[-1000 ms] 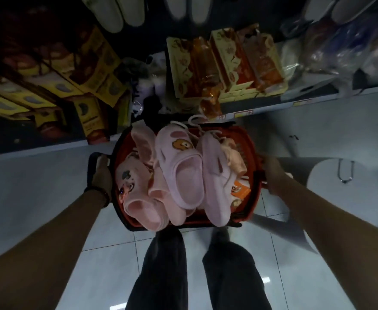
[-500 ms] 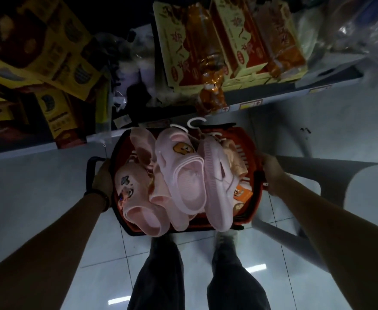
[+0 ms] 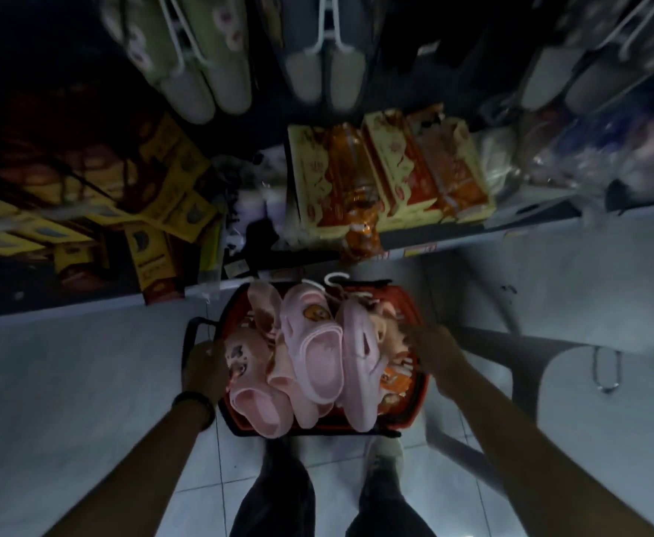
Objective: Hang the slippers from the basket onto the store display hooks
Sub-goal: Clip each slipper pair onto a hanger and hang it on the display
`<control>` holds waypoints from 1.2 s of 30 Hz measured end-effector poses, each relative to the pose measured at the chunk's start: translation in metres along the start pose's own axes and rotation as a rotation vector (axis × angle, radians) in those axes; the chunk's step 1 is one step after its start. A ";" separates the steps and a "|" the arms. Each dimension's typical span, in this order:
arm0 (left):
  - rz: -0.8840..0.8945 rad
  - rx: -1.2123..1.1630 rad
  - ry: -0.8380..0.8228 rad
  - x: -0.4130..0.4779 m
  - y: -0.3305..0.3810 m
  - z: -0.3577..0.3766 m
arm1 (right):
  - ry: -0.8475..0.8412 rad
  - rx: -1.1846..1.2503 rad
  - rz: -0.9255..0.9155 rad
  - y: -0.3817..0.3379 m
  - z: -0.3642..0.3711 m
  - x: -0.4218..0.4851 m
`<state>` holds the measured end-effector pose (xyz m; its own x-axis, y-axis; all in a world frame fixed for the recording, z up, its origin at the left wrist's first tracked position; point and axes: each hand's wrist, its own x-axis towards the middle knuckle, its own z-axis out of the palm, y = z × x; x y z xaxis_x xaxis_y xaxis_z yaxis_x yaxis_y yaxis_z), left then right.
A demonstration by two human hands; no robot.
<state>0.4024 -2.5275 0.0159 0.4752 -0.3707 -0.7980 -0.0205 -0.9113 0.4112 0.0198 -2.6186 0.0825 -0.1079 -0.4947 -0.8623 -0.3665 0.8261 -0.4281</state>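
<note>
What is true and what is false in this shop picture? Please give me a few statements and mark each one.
1. The basket is red and full of pink slippers. True.
2. The left hand grips the basket's black handle. True.
3. The right hand is lifting a slipper up to the hooks. False: the right hand is low, at the basket's right side.
4. No slippers hang on the display. False: several hanging pairs show above the shelf.
5. Yellow and orange boxes sit on the shelf beyond the basket. True.
</note>
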 end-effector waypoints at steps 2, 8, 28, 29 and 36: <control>-0.006 -0.104 -0.073 -0.080 0.025 -0.014 | -0.118 0.037 0.004 -0.022 -0.009 -0.053; -0.052 -0.287 -0.284 -0.264 0.070 -0.036 | -0.159 -0.069 -0.046 -0.066 -0.036 -0.189; 0.365 -0.319 -0.357 -0.389 0.221 -0.079 | -0.193 -0.030 -0.342 -0.202 -0.019 -0.330; 0.359 -0.339 -0.351 -0.385 0.222 -0.079 | -0.193 -0.043 -0.334 -0.207 -0.017 -0.326; 0.298 -0.491 -0.276 -0.362 0.233 -0.078 | -0.289 -0.259 -0.330 -0.245 0.008 -0.288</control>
<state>0.2945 -2.5914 0.4354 0.2657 -0.6878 -0.6755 0.3200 -0.5981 0.7348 0.1478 -2.6763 0.4338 0.2992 -0.5932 -0.7474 -0.5588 0.5260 -0.6412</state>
